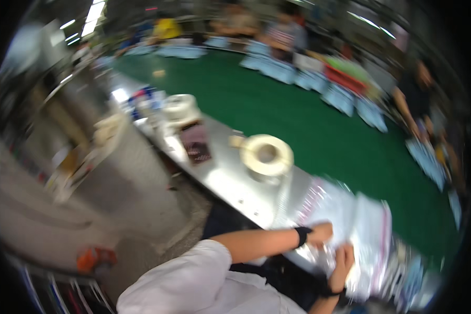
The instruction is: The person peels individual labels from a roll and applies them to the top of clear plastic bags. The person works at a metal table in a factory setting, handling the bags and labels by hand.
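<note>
Clear plastic bags [369, 220] with pink edge strips lie on the metal table edge in front of me, beside the green belt. My left hand [320, 234], with a black band at its wrist, is closed at the near side of the bags. Close by on its right, my right hand [342, 261] has its fingers pressed together, also on the plastic. Both hands seem to grip a plastic bag, though motion blur hides the fingertips. Left of the bags stands a large cream-coloured roll [267, 155].
A long green belt [214, 86] runs beyond the metal edge [230, 188]. Farther left sit a white roll [180, 108] and a dark maroon packet [195, 142]. Folded light-blue garments [277, 69] line the far side, where several people work. An orange object [96, 259] lies on the floor.
</note>
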`<move>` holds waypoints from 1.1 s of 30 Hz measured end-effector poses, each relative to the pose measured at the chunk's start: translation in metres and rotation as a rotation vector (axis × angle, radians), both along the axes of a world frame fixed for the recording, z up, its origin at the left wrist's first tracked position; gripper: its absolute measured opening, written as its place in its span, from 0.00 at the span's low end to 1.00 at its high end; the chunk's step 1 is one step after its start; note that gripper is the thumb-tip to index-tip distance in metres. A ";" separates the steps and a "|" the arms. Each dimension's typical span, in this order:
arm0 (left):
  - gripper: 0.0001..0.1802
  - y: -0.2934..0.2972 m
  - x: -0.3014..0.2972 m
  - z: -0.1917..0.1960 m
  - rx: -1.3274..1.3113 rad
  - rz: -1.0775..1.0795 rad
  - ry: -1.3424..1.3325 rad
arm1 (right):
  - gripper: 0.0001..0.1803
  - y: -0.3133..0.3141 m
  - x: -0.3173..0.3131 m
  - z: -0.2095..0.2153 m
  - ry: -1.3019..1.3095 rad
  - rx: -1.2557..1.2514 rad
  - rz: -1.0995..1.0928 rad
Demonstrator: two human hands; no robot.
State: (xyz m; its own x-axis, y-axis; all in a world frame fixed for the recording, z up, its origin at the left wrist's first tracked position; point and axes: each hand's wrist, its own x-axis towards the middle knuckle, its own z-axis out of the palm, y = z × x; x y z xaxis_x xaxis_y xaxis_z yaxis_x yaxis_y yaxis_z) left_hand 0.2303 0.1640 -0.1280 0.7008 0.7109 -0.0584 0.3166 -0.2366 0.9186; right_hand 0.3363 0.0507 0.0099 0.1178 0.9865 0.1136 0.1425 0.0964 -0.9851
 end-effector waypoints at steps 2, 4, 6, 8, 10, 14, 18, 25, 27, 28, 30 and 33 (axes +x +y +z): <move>0.13 -0.004 -0.008 0.076 -0.140 -0.116 0.032 | 0.03 0.003 -0.006 0.006 -0.379 0.307 0.046; 0.20 -0.013 -0.022 0.068 -0.574 -0.043 -0.465 | 0.04 0.008 -0.020 0.017 -0.387 0.223 0.177; 0.29 -0.033 -0.029 0.100 -1.350 0.136 -0.635 | 0.10 -0.011 -0.023 0.021 -0.468 0.188 0.203; 0.36 -0.046 -0.050 0.128 -1.280 0.215 -0.486 | 0.23 -0.024 -0.025 0.018 -0.584 0.254 0.238; 0.42 -0.055 -0.074 0.117 -1.248 0.141 -0.441 | 0.27 -0.033 -0.029 0.014 -0.692 0.227 0.221; 0.45 -0.086 -0.121 0.145 -0.947 0.305 -0.492 | 0.15 -0.037 -0.046 -0.012 -0.901 0.440 0.163; 0.38 -0.109 -0.159 0.150 -0.895 0.371 -0.505 | 0.12 -0.027 -0.045 -0.015 -0.908 0.140 0.396; 0.17 -0.159 -0.227 0.090 -0.557 0.897 -0.016 | 0.11 0.007 -0.035 -0.014 -0.492 -0.106 0.215; 0.18 -0.166 -0.238 0.064 -0.359 0.963 0.080 | 0.14 0.014 -0.038 -0.002 -0.055 -0.354 0.138; 0.18 -0.166 -0.236 0.056 -0.363 0.975 0.001 | 0.14 0.016 -0.033 0.002 0.122 -0.454 0.078; 0.20 -0.159 -0.227 0.047 -0.388 0.807 -0.119 | 0.11 0.021 -0.016 -0.015 -0.041 -0.406 0.125; 0.22 -0.148 -0.208 0.050 -0.351 0.557 0.065 | 0.11 0.016 -0.002 -0.004 0.406 -0.361 0.051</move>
